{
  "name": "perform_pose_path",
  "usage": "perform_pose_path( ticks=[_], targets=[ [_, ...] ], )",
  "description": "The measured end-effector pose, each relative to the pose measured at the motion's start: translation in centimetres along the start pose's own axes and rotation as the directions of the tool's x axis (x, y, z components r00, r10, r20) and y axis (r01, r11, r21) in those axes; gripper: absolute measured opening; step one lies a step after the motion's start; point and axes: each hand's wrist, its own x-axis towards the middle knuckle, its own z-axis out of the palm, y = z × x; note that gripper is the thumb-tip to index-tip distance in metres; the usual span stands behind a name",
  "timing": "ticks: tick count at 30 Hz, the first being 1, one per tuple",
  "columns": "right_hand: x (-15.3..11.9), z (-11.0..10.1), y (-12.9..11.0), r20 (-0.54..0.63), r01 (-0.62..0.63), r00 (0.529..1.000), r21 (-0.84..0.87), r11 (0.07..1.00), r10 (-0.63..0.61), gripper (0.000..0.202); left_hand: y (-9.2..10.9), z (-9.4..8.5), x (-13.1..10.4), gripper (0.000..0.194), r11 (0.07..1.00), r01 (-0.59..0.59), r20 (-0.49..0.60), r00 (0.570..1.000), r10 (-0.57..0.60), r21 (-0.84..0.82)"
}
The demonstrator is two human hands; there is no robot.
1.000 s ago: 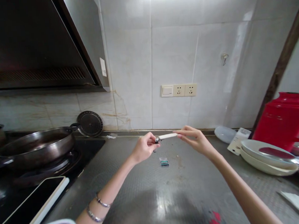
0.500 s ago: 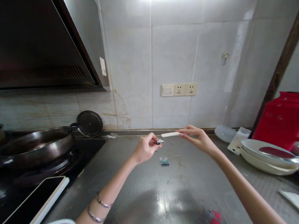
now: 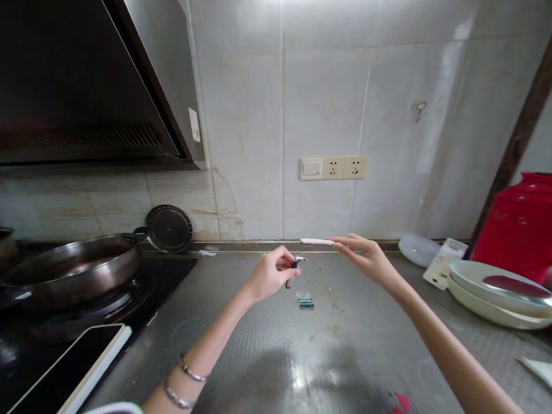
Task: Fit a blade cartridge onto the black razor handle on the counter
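Pinched between the thumb and fingers of my left hand (image 3: 272,274) is a small black-and-silver tool (image 3: 295,263). Its silver end points right and a thin dark part hangs below my fingers; the shape resembles a razor, but it is too small to be sure. My right hand (image 3: 362,254) grips one end of a slim white stick (image 3: 317,241), held nearly level with its free tip pointing left. That tip is above the black-and-silver tool, apart from it. On the metal counter (image 3: 249,360) below lies a small clear case with a green strip (image 3: 305,302).
At the left, a steel pan (image 3: 75,271) sits on the black stove, with a phone (image 3: 56,380) and white cable (image 3: 105,409) nearer. Stacked plates (image 3: 500,308), a translucent lid (image 3: 418,250), a white card (image 3: 445,263) and a red thermos (image 3: 527,227) stand right.
The black-and-silver tool has turned in my left hand, so its dark lower part now shows. The white stick's free tip has risen away from it. The view has shifted slightly.
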Motion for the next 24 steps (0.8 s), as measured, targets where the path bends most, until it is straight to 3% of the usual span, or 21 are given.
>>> perform_pose_path(
  ticks=[9,17,21,24],
  targets=[
    [0.4,1.5,-2.8,-0.004,-0.086,0.996,0.206,0.975,0.089,0.045,-1.2,-0.7,0.5,0.033,0.987,0.122,0.06,0.991,-0.116,-0.108],
    [-0.6,1.6,-4.3,-0.019,-0.188,0.98,0.207,0.96,0.196,0.043,-1.1,-0.9,0.3,0.022,0.999,0.028,0.0,1.0,-0.028,-0.041],
    [-1.7,1.6,-5.0,0.059,-0.363,0.929,0.338,0.868,0.366,0.044,-1.1,-0.7,0.2,0.025,0.994,0.058,0.036,0.998,-0.054,-0.095],
    [-2.4,1.9,-5.7,0.116,-0.424,0.9,0.458,0.781,0.421,0.048,-1.1,-0.5,0.1,0.026,0.992,0.075,0.05,0.996,-0.07,-0.105]
  ],
)
